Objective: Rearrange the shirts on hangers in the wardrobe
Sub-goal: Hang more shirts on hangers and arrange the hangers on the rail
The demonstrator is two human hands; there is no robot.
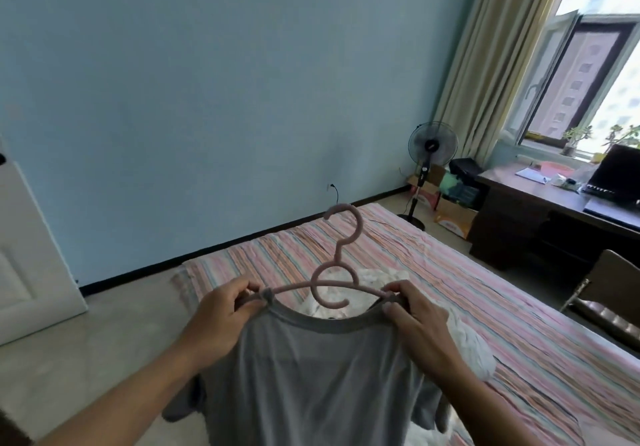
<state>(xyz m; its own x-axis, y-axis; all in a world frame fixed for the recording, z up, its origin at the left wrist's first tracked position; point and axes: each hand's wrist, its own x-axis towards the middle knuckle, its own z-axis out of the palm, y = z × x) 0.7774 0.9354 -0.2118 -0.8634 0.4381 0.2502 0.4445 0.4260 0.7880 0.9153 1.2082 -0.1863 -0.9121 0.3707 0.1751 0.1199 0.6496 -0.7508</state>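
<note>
While both hands (left [221, 321], right [415, 321]) pinch the grey shirt [311, 376], it seemingly hangs on the pink hanger [332, 272].

Your two forearms come into view from the bottom edge, both bare to as far down as the picture reaches; no sleeve, cuff, watch or strap shows on either. Your left hand [221, 321] and right hand [417, 321] wear no gloves and carry no rings that can be made out.

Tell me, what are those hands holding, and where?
Both hands, left and right, grip the grey shirt at its shoulders, over the pink hanger's arms.
</note>
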